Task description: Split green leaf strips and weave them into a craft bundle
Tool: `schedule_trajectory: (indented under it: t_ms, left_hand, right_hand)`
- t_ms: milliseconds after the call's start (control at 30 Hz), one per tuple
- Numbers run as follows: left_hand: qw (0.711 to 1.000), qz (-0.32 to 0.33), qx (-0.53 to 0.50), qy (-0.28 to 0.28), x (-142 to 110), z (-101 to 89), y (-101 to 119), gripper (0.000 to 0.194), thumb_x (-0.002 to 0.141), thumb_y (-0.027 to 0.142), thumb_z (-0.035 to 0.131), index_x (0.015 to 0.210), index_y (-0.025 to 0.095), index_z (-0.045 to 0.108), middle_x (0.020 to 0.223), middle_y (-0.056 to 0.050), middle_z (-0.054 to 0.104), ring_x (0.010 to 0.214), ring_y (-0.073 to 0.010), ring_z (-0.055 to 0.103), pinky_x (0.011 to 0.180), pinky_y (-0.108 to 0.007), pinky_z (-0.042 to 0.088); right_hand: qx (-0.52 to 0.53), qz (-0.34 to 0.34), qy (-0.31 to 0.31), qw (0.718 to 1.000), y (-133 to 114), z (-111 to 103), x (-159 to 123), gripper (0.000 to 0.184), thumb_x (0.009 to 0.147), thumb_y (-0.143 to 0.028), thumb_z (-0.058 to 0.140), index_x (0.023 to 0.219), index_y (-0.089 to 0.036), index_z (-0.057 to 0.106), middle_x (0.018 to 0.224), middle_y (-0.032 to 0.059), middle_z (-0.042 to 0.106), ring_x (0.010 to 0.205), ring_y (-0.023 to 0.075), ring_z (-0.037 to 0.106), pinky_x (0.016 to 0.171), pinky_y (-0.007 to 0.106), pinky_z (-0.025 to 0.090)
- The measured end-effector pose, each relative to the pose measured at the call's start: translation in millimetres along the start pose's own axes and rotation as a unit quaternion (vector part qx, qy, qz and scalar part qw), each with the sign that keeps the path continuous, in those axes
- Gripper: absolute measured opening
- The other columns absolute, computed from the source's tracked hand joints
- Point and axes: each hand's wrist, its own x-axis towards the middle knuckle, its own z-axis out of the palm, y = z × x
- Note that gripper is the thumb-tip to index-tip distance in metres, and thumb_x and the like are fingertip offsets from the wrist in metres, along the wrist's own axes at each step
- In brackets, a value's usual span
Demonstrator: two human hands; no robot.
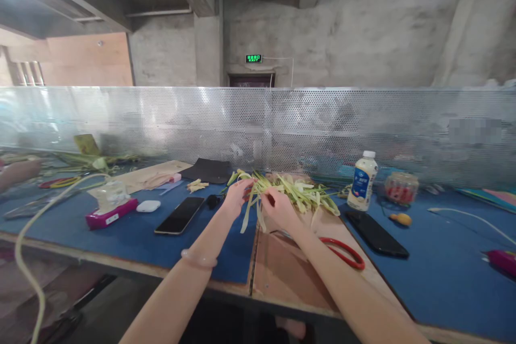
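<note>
A loose heap of pale green leaf strips (300, 193), much like corn husk, lies at the middle of the table. At its left end, my left hand (238, 197) has its fingers closed around some strips that hang down. My right hand (278, 205) is just beside it, fingers curled in a pinch on the strips. What sits between the fingertips is partly hidden by the hands. Scissors with red handles (346, 253) lie under and beside my right forearm; their blades are mostly covered.
Left of me are a black phone (180, 216), a white earphone case (148, 206) and a magenta power strip (112, 214). To the right stand a bottle (362, 181), a second phone (377, 234) and a jar (401, 189). A perforated metal screen (193, 123) runs behind. Another person's hand (18, 173) shows far left.
</note>
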Motion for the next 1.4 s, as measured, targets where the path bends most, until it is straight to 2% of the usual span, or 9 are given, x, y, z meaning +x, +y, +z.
schedule_trajectory:
  t_ms: [167, 333, 533, 633, 767, 900, 1033, 1200, 1400]
  left_hand:
    - [0.999, 0.025, -0.001, 0.030, 1, -0.6, 1, 0.024, 0.060, 0.030, 0.071, 0.077, 0.013, 0.067, 0.060, 0.002, 0.057, 0.050, -0.0060, 0.052, 0.047, -0.016, 0.038]
    - [0.997, 0.054, -0.006, 0.050, 3, -2.0, 1, 0.027, 0.062, 0.033, 0.070, 0.080, 0.014, 0.065, 0.058, 0.004, 0.053, 0.049, -0.0050, 0.050, 0.047, -0.015, 0.038]
    - [0.998, 0.056, -0.002, 0.038, 4, -2.0, 1, 0.027, 0.066, 0.036, 0.067, 0.084, 0.017, 0.061, 0.058, 0.005, 0.052, 0.047, -0.0052, 0.051, 0.047, -0.016, 0.038]
    - [1.000, 0.025, 0.005, 0.003, 2, 0.9, 1, 0.028, 0.068, 0.040, 0.065, 0.084, 0.017, 0.059, 0.061, 0.004, 0.054, 0.049, -0.0071, 0.053, 0.048, -0.018, 0.041]
    - [0.996, -0.032, 0.017, -0.081, -5, 6.9, 0, 0.036, 0.069, 0.047, 0.062, 0.079, 0.013, 0.060, 0.066, -0.002, 0.058, 0.053, -0.0102, 0.055, 0.049, -0.022, 0.043]
    - [0.985, -0.060, 0.021, -0.162, -11, 9.9, 0, 0.039, 0.072, 0.050, 0.059, 0.082, 0.012, 0.061, 0.055, 0.001, 0.052, 0.046, -0.0080, 0.049, 0.046, -0.021, 0.039]
    - [0.978, -0.049, 0.021, -0.202, -10, 8.5, -1, 0.030, 0.073, 0.044, 0.059, 0.079, 0.015, 0.058, 0.053, 0.003, 0.052, 0.044, -0.0075, 0.047, 0.044, -0.020, 0.035]
    - [0.981, -0.044, 0.025, -0.187, -7, 6.7, -2, 0.025, 0.072, 0.040, 0.060, 0.076, 0.016, 0.055, 0.055, 0.003, 0.052, 0.046, -0.0077, 0.048, 0.042, -0.019, 0.033]
    - [0.988, -0.024, 0.037, -0.151, -7, 5.7, -2, 0.023, 0.069, 0.036, 0.064, 0.077, 0.016, 0.057, 0.061, 0.004, 0.052, 0.049, -0.0063, 0.050, 0.042, -0.018, 0.032]
  right_hand:
    - [0.070, 0.015, -0.001, 0.997, -5, -4, 0, 0.019, 0.081, -0.027, 0.041, 0.064, -0.020, 0.047, 0.053, -0.0042, 0.043, 0.050, 0.0117, 0.040, 0.052, 0.023, 0.032]
    - [0.137, 0.053, 0.009, 0.989, -8, -6, 2, 0.023, 0.078, -0.029, 0.043, 0.058, -0.020, 0.045, 0.052, -0.0037, 0.041, 0.050, 0.0119, 0.039, 0.051, 0.024, 0.032]
    - [0.227, 0.114, 0.017, 0.967, -4, -8, 5, 0.022, 0.077, -0.030, 0.044, 0.057, -0.020, 0.044, 0.050, -0.0046, 0.038, 0.044, 0.0104, 0.038, 0.042, 0.022, 0.032]
    - [0.268, 0.137, 0.026, 0.953, -4, -10, 5, 0.024, 0.077, -0.031, 0.043, 0.055, -0.021, 0.040, 0.047, -0.0058, 0.033, 0.041, 0.0096, 0.035, 0.039, 0.021, 0.032]
    - [0.308, 0.155, 0.024, 0.938, -7, -12, 6, 0.025, 0.074, -0.029, 0.045, 0.052, -0.020, 0.040, 0.045, -0.0060, 0.033, 0.040, 0.0091, 0.035, 0.038, 0.020, 0.032]
    - [0.334, 0.167, 0.025, 0.927, -11, -16, 7, 0.024, 0.073, -0.027, 0.043, 0.051, -0.020, 0.038, 0.045, -0.0057, 0.034, 0.040, 0.0088, 0.034, 0.038, 0.020, 0.032]
    - [0.339, 0.167, 0.025, 0.926, -11, -17, 7, 0.024, 0.074, -0.029, 0.042, 0.051, -0.020, 0.036, 0.046, -0.0055, 0.034, 0.041, 0.0093, 0.034, 0.038, 0.022, 0.033]
    - [0.292, 0.157, 0.067, 0.941, -4, -15, 8, 0.023, 0.074, -0.028, 0.043, 0.054, -0.020, 0.038, 0.048, -0.0060, 0.034, 0.044, 0.0104, 0.035, 0.043, 0.023, 0.031]
    - [0.185, 0.116, 0.127, 0.968, 4, -12, 7, 0.012, 0.076, -0.027, 0.046, 0.066, -0.020, 0.047, 0.059, -0.0041, 0.044, 0.056, 0.0129, 0.042, 0.056, 0.025, 0.032]
